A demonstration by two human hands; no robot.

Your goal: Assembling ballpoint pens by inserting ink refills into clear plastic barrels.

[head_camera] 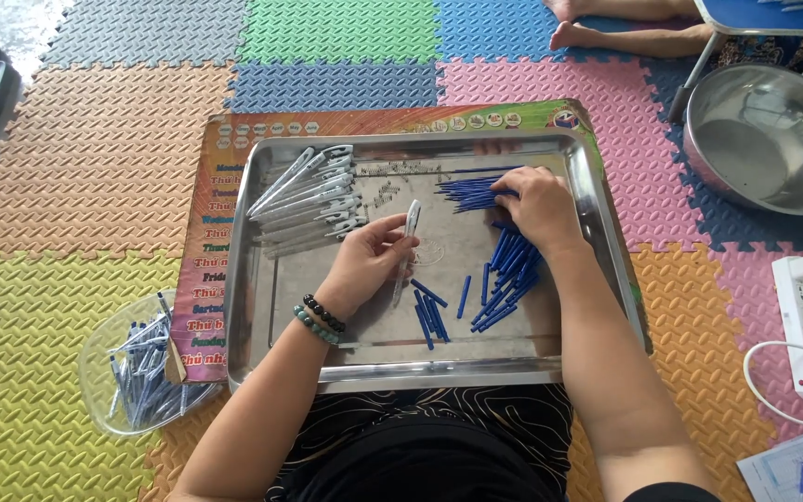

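Ridged foam mats (95, 158) in many colours floor the scene, with a shiny steel tray (597, 195) on a printed board. The left hand (369, 260) pinches a slim clear pen barrel (408, 244), upright-tilted, mid-tray. Beyond that grip lie stacked barrels (313, 197); to its right, the right hand (539, 206) presses closed fingers onto thin blue refills (504, 274).

You get bright, even daylight here, soft shadows, mild glare on the steel tray (262, 279) and the bowl (773, 139) at 2 o'clock; focus stays sharp.
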